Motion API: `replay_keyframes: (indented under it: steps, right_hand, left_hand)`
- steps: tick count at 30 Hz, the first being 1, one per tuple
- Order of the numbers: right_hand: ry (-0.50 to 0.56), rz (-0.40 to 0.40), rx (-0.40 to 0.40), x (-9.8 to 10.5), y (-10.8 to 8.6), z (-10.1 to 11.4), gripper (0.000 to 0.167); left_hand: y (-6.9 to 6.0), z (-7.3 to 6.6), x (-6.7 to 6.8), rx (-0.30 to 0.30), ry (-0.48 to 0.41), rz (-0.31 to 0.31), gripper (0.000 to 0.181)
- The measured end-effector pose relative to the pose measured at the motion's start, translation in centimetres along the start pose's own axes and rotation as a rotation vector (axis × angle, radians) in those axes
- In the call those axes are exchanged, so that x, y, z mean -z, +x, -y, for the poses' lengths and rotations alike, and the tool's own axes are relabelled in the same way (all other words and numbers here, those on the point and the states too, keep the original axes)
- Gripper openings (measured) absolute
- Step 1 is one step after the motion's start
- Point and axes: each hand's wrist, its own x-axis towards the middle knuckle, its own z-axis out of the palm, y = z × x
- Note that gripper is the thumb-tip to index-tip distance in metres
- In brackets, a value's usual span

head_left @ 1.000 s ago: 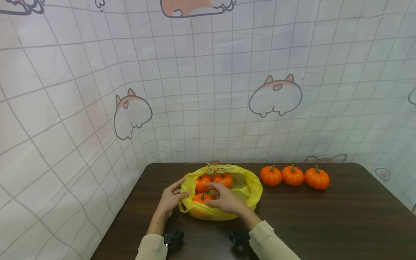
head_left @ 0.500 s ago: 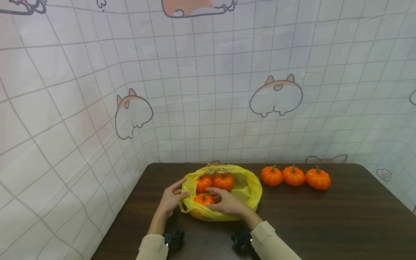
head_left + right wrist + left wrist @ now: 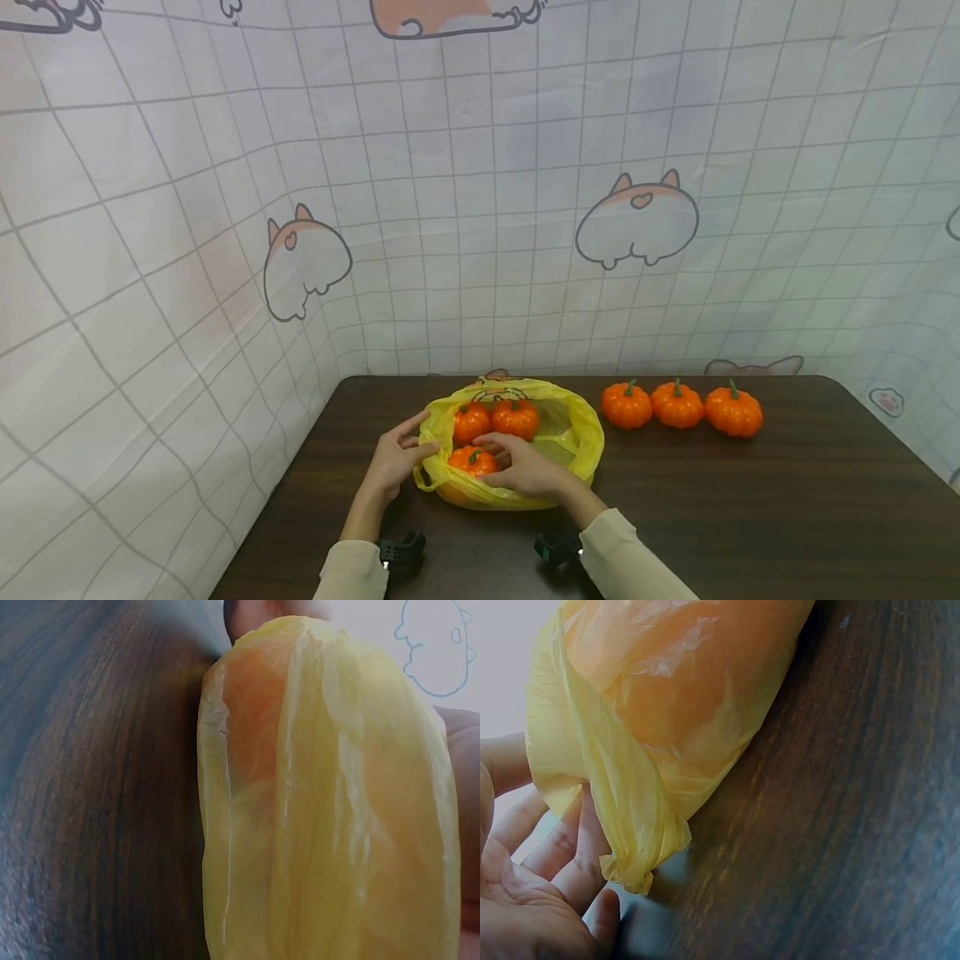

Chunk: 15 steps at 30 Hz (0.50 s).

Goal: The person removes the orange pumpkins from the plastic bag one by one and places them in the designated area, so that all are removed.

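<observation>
Head and wrist views of two hands at a yellow bag [image 3: 587, 429]. The bag lay open-mouthed at lower centre of the head view on a dark wooden table [image 3: 712, 508]. Three orange pumpkins were inside: a left rear pumpkin [image 3: 471, 423], a right rear pumpkin [image 3: 514, 419] and, nearer the bag's front rim, a front pumpkin [image 3: 468, 462]. The left hand [image 3: 392, 460] was at the bag's left rim, its thumb and forefinger wide apart; in the left wrist view its fingers were fairly straight and touched the plastic folds. The right hand [image 3: 528, 467] reached in over the rim, its fingers and thumb curved about the right side of the front pumpkin; how firmly they pressed could not be told. In the right wrist view the bag wall hid most of this hand.

Compared with one second earlier, the right hand had shifted slightly rightward and its thumb lower, exposing more of the front pumpkin, which itself sat a little farther right. Since half a second earlier almost nothing had changed. The left hand had kept its place throughout, as had the outer row, right of the bag: a left outer pumpkin [image 3: 626, 407], a middle outer pumpkin [image 3: 677, 407] and a right outer pumpkin [image 3: 733, 412].
</observation>
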Motion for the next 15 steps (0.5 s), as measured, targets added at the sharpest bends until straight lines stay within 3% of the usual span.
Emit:
replay_keyframes:
  steps: [6, 15]
  right_hand:
    - [0.012, -0.017, 0.002, 0.08, -0.03, -0.05, 0.048]
    - [0.037, -0.132, -0.063, 0.76, -0.36, -0.1, 0.058]
  left_hand:
    - [0.06, 0.17, -0.05, 0.009, -0.002, -0.005, 0.062]
    - [0.2, 0.24, -0.04, 0.004, 0.018, -0.005, 0.063]
